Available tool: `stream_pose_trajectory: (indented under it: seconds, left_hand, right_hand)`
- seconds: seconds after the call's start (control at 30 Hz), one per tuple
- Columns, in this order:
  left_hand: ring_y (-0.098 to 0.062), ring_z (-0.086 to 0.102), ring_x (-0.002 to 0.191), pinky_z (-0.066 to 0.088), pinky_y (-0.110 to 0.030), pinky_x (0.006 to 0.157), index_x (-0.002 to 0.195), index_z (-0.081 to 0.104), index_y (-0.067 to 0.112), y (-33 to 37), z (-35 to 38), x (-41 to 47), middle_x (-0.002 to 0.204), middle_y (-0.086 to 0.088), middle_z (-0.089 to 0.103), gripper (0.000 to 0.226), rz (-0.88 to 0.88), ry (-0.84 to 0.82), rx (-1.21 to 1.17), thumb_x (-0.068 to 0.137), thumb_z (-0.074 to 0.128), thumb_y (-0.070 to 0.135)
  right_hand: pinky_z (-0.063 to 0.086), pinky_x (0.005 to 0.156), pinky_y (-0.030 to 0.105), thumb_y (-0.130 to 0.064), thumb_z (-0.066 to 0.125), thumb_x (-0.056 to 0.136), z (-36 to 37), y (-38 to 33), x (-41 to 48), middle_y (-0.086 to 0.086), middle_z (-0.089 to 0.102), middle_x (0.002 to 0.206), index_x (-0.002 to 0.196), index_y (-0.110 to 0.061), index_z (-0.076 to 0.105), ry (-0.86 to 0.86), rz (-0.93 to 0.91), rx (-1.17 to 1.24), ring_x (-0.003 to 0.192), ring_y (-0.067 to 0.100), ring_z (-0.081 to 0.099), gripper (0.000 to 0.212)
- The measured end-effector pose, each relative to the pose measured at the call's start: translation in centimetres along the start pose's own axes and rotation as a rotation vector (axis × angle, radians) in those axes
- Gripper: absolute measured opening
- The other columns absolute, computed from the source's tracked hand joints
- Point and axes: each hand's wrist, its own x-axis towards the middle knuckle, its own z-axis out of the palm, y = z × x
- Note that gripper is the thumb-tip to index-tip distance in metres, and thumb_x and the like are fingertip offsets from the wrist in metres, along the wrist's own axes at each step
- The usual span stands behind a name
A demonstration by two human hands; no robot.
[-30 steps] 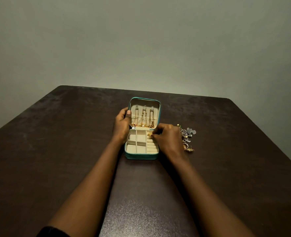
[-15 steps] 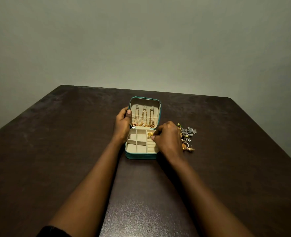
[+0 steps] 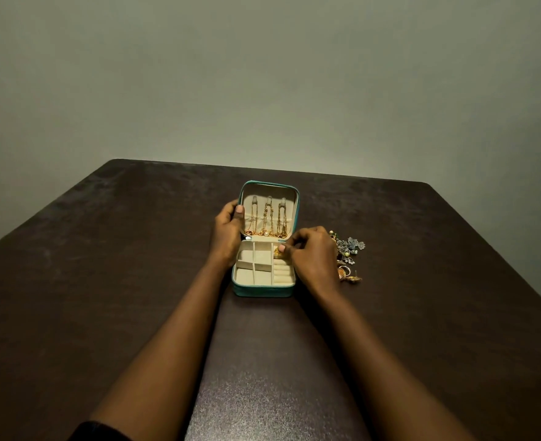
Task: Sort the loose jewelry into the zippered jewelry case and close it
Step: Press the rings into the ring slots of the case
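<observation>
Teal fabric covers the small rectangular zippered jewelry case (image 3: 264, 292), which is set open near the middle of the dark brown table (image 3: 104, 281), its cream-lined base lying flat and its lid (image 3: 269, 194) standing upright on the far side. Three thin gold chains (image 3: 268, 218) are hung side by side inside the lid, one from each of three hooks, and their lower ends are gathered along the lid's bottom edge. The left part of the base is divided into small square compartments (image 3: 263, 276) in two columns, while the right part is filled with padded cream ring rolls (image 3: 283, 276); an exact count of either cannot be made, since both hands cover part of the base. One small gold piece (image 3: 277, 253) is seen at the far end of the right section. The lid's left edge is gripped by the left hand (image 3: 228, 233), the thumb laid on the inner rim and the fingers wrapped behind. The right hand (image 3: 313, 256) is held over the base's right side with its fingers curled, the thumb tip touching the gold piece; whether the piece is actually pinched cannot be told. One heap of loose jewelry (image 3: 350, 256), in gold and silver-grey pieces too tangled to be counted, lies on the table just beside the right hand, to the right of the case.
</observation>
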Motion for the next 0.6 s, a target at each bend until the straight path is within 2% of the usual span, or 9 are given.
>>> stream_pose_trajectory:
  seconds: [0.17,0.33,0.47,0.6]
  left_hand:
    - [-0.011,0.06,0.084,0.052,-0.03,0.076,0.122,0.05,0.0,0.01,-0.04,-0.02,0.092,0.002,0.062,0.03,-0.003,-0.001,-0.002,0.101,0.033,0.013]
    - [-0.009,0.06,0.082,0.052,-0.024,0.072,0.121,0.049,0.0,0.1,0.03,-0.15,0.09,0.003,0.061,0.029,0.003,-0.011,-0.004,0.101,0.032,0.013]
    - [-0.008,0.06,0.081,0.053,-0.02,0.068,0.121,0.049,0.0,0.15,0.08,-0.16,0.09,0.003,0.061,0.029,0.0,-0.002,-0.007,0.101,0.032,0.012]
    - [-0.011,0.06,0.084,0.052,-0.03,0.076,0.122,0.049,0.0,0.05,0.0,-0.11,0.091,0.002,0.061,0.03,-0.007,-0.007,-0.001,0.101,0.031,0.013]
  right_hand:
    - [0.039,0.081,0.021,-0.012,0.076,0.073,-0.16,0.25,0.14,0.008,0.056,0.107,0.086,-0.009,0.07,-0.018,0.009,0.019,0.095,0.017,0.053,0.014]
    - [0.044,0.085,0.026,-0.01,0.075,0.073,-0.01,0.31,0.19,0.007,0.056,0.107,0.084,-0.01,0.07,-0.031,-0.001,0.01,0.099,0.018,0.054,0.012]
    - [0.043,0.084,0.023,-0.01,0.075,0.074,0.03,0.49,0.27,0.007,0.055,0.108,0.085,-0.009,0.07,-0.038,-0.002,0.011,0.096,0.014,0.052,0.012]
    - [0.04,0.08,0.021,-0.01,0.075,0.075,-0.05,0.53,0.31,0.004,0.053,0.106,0.086,-0.009,0.07,-0.035,-0.011,0.02,0.092,0.01,0.048,0.013]
